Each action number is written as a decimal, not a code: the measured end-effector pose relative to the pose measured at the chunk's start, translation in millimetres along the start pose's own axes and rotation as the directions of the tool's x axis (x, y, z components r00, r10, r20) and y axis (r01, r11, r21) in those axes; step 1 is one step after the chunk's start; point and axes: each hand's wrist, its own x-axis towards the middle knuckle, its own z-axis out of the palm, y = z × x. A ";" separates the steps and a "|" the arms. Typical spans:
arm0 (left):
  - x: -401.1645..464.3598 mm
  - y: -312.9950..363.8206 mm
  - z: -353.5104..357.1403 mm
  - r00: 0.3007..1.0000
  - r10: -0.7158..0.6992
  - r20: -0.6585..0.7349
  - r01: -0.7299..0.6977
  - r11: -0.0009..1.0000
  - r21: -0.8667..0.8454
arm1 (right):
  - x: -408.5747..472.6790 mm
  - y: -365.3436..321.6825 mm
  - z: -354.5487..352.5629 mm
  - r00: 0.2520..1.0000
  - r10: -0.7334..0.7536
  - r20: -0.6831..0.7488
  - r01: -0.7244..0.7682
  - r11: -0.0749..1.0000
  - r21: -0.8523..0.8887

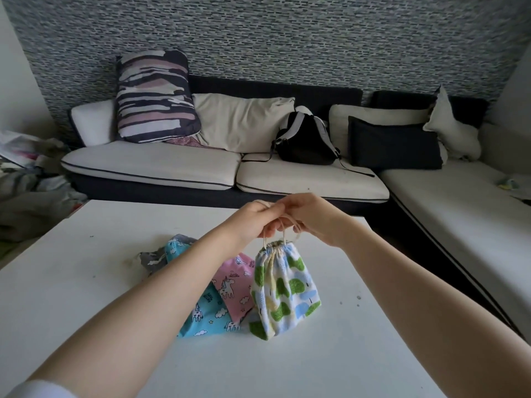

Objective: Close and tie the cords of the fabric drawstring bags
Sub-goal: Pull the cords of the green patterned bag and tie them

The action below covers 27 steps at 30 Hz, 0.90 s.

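Head view, near to far. Two bare forearms reach forward over a white table (pixel 86 282); a bit of white sleeve (pixel 37 390) shows at the lower left edge. Between the arms a tree-print bag (pixel 284 291) hangs by its cords (pixel 283 235), its bottom at or just above the tabletop; contact cannot be told. Its neck is gathered tight. Just to its left lie a pink unicorn bag (pixel 235 285) and a blue unicorn bag (pixel 204 317), overlapping each other flat on the table, with a grey bag (pixel 152 261) partly hidden behind the left forearm.

Above the tree-print bag the hands meet, touching. Left hand (pixel 255 222): fingers curled shut, pinching the cords close to the neck. Right hand (pixel 310 219): fingers also curled closed on the cords, one strand looped over its fingers. Whether a knot is formed cannot be told.

Beyond the table stands a sofa (pixel 161 165) with pale seat cushions, a striped pillow (pixel 155 96) and a black backpack (pixel 304 139). Behind it, a speckled wall (pixel 287 38).
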 end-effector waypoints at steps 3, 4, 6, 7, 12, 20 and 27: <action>1.5 1.9 -3.3 0.998 0.009 -0.064 -0.005 0.999 0.050 | 0.7 4.8 -2.4 0.998 -0.005 0.064 0.010 0.997 -0.078; 3.0 1.8 -4.9 0.997 0.015 -0.076 -0.008 0.996 0.089 | 3.1 6.0 -1.4 0.999 -0.021 0.048 0.026 0.994 -0.107; 6.7 0.5 -7.7 0.995 0.028 -0.096 -0.013 0.988 0.152 | 8.0 4.8 2.1 0.998 -0.041 -0.051 0.034 0.991 -0.133; 8.2 0.2 -8.3 0.992 0.037 -0.118 -0.016 0.984 0.179 | 9.8 3.4 4.5 0.993 -0.041 -0.107 0.028 0.992 -0.123; 12.6 0.5 -10.1 0.958 0.151 -0.245 -0.020 0.884 0.467 | 12.4 0.8 13.7 0.989 0.019 -0.143 0.007 0.983 0.182; 10.7 -0.5 -1.3 0.940 0.227 -0.253 -0.137 0.935 0.328 | 10.7 9.9 9.9 0.976 0.183 -0.121 -0.131 0.929 0.347; 17.8 -4.1 2.7 0.937 0.036 -0.348 -0.003 0.995 0.095 | 19.2 14.8 5.4 0.931 0.212 -0.298 0.207 0.365 0.908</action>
